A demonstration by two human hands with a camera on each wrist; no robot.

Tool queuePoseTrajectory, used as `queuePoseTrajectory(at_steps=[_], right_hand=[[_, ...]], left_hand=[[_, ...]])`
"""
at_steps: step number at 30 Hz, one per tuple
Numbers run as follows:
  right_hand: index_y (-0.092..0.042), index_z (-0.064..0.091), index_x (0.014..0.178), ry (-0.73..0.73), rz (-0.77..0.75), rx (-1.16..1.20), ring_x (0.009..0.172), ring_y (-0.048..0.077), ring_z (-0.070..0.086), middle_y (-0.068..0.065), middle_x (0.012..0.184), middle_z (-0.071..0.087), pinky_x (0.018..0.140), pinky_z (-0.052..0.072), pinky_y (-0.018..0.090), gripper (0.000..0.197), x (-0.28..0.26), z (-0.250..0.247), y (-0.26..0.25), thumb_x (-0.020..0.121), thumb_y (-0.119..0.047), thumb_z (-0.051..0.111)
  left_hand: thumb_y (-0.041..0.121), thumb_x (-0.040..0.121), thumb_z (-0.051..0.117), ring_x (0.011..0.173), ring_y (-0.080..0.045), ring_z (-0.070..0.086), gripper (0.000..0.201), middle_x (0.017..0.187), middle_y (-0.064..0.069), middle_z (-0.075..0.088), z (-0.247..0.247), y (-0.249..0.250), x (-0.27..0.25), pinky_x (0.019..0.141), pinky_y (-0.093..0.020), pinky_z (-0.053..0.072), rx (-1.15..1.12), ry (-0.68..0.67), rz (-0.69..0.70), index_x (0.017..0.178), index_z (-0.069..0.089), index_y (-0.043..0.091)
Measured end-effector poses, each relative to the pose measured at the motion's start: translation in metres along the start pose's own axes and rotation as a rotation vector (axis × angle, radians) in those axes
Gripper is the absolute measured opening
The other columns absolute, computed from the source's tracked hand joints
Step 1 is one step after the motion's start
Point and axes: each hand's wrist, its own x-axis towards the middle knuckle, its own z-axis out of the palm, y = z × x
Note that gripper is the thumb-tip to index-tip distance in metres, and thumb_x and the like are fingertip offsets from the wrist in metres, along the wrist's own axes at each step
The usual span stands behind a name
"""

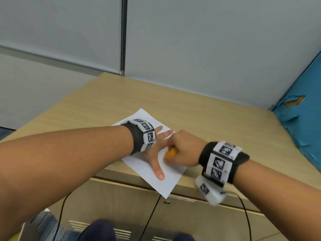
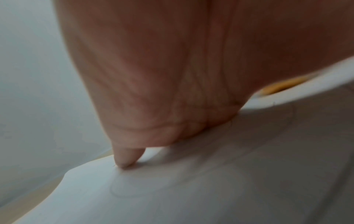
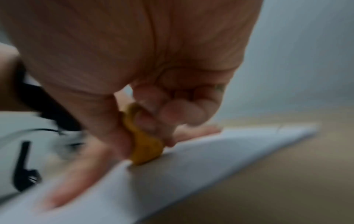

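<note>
A white sheet of paper [image 1: 156, 181] lies on a wooden cabinet top [image 1: 217, 122], one corner hanging over the front edge. My left hand [image 1: 156, 150] lies flat on the sheet with fingers spread and the thumb stretched toward me. My right hand [image 1: 180, 150] grips a small orange tool [image 1: 170, 152] between thumb and curled fingers. In the right wrist view the orange tool [image 3: 145, 145] touches the paper [image 3: 191, 166] just beside the left hand. The left wrist view shows the palm [image 2: 172, 75] pressing the paper [image 2: 191, 189] and a glimpse of the orange tool [image 2: 283, 86].
Grey partition walls [image 1: 208, 40] stand behind the cabinet, and a torn blue panel [image 1: 302, 122] borders its right side. Cabinet doors [image 1: 112, 206] with a keyhole and black cables [image 1: 246, 218] lie below the front edge. The cabinet's left edge [image 1: 52, 112] drops off.
</note>
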Motion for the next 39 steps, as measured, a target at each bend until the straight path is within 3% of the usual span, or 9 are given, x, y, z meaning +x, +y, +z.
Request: queuePoseTrajectory(at_steps=[2,5,10,12,14,18,23,31,39], right_hand=[[-0.011,0.069,0.078,-0.050,-0.049,0.013,0.057,0.008,0.053,-0.005,0.065,0.060,0.052,0.042,0.022,0.023,-0.004,0.003,-0.006,0.085,-0.032,0.073],[-0.014,0.065,0.069,0.044,0.078,-0.037,0.064,0.020,0.058,0.000,0.066,0.060,0.057,0.044,0.030,0.027,0.006,-0.008,0.014,0.083,-0.036,0.073],[-0.029,0.057,0.066,-0.066,-0.081,0.062,0.057,0.004,0.051,-0.010,0.062,0.055,0.055,0.042,0.020,0.026,-0.003,0.005,-0.014,0.086,-0.031,0.074],[-0.020,0.070,0.075,-0.053,0.006,-0.010,0.065,0.016,0.059,-0.004,0.067,0.062,0.061,0.051,0.030,0.022,0.003,-0.004,0.003,0.085,-0.039,0.073],[-0.012,0.067,0.070,0.014,0.108,-0.051,0.066,0.023,0.060,0.001,0.064,0.061,0.057,0.047,0.031,0.029,0.008,-0.010,0.018,0.083,-0.038,0.072],[-0.030,0.054,0.064,-0.054,-0.047,0.032,0.056,0.003,0.054,-0.010,0.062,0.056,0.051,0.039,0.018,0.029,-0.007,0.000,-0.014,0.086,-0.028,0.072],[-0.009,0.070,0.077,0.000,0.079,-0.038,0.061,0.017,0.058,0.000,0.066,0.062,0.055,0.046,0.028,0.031,-0.006,-0.004,0.001,0.084,-0.039,0.074],[-0.014,0.071,0.089,0.005,0.175,-0.073,0.076,0.023,0.065,0.003,0.083,0.068,0.068,0.056,0.035,0.030,-0.025,0.007,-0.005,0.088,-0.044,0.066],[-0.013,0.072,0.100,-0.021,0.264,-0.092,0.088,0.030,0.068,0.007,0.098,0.068,0.080,0.059,0.039,0.029,-0.005,-0.006,0.019,0.088,-0.038,0.061]], left_hand=[[0.090,0.049,0.066,0.143,-0.031,-0.033,0.140,0.155,0.008,-0.040,-0.001,0.000,-0.002,0.113,-0.064,-0.007,-0.005,-0.008,0.009,0.149,-0.021,0.045],[0.092,0.046,0.065,0.145,-0.032,-0.030,0.144,0.156,0.010,-0.037,0.001,0.001,-0.001,0.111,-0.066,-0.008,-0.001,0.021,0.021,0.145,-0.030,0.045],[0.087,0.054,0.067,0.141,-0.030,-0.038,0.132,0.155,0.009,-0.039,-0.001,0.003,-0.003,0.114,-0.061,-0.010,0.019,-0.020,0.000,0.152,-0.012,0.046],[0.087,0.052,0.068,0.144,-0.031,-0.033,0.137,0.156,0.008,-0.037,0.003,0.002,0.000,0.112,-0.063,-0.010,-0.007,0.024,0.024,0.149,-0.020,0.046],[0.089,0.048,0.066,0.146,-0.031,-0.029,0.143,0.156,0.008,-0.037,0.007,-0.002,0.003,0.112,-0.064,-0.010,-0.023,0.051,0.032,0.144,-0.030,0.046],[0.090,0.048,0.067,0.143,-0.029,-0.035,0.140,0.153,0.009,-0.042,0.000,-0.001,0.000,0.113,-0.062,-0.009,0.000,-0.014,0.004,0.149,-0.020,0.047],[0.087,0.049,0.068,0.143,-0.034,-0.032,0.143,0.156,0.005,-0.037,-0.003,0.003,-0.003,0.115,-0.065,-0.007,-0.004,-0.009,-0.008,0.146,-0.028,0.045],[0.102,0.019,0.048,0.147,-0.034,-0.025,0.161,0.156,0.005,-0.037,-0.002,0.005,-0.008,0.117,-0.063,-0.001,-0.027,-0.001,-0.044,0.146,-0.030,0.042],[0.088,0.056,0.064,0.150,-0.039,-0.001,0.141,0.161,-0.007,-0.027,-0.009,-0.006,-0.033,0.119,-0.057,0.013,-0.018,-0.114,-0.193,0.151,-0.025,0.034]])
